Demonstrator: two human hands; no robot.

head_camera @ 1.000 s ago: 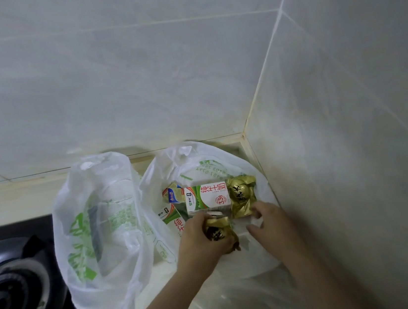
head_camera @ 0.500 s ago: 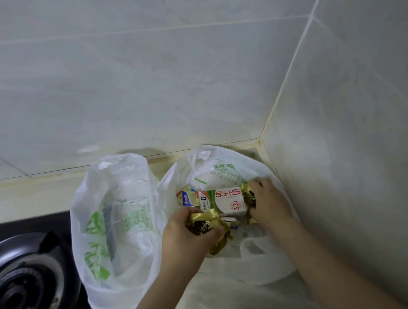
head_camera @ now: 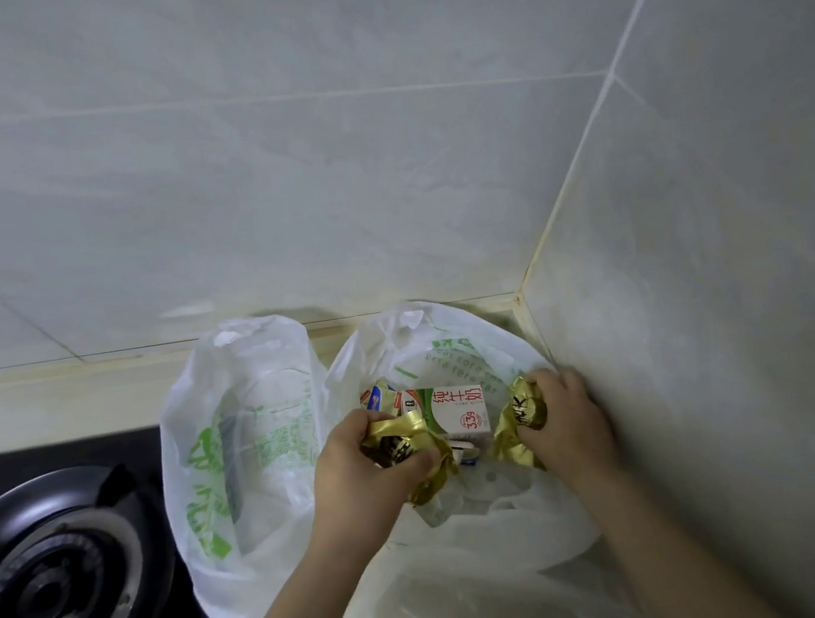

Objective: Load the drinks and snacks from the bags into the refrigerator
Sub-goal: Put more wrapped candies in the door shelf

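**A gold snack in each hand**

Drawn apart since before: right snack (head_camera: 520, 415) now clear of carton (head_camera: 459, 405). Left hand (head_camera: 360, 476) curled tight round left snack (head_camera: 398, 447), right hand (head_camera: 573, 421) likewise, both inside bag (head_camera: 451, 344), carton between fingers (head_camera: 549, 379).

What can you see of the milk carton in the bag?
The milk carton is a white paperboard box with a green band, red characters and a red 3.3g circle, its printed face toward the camera. It sits inside the white bag, with the gold wrapper in the left hand overlapping its lower left corner.
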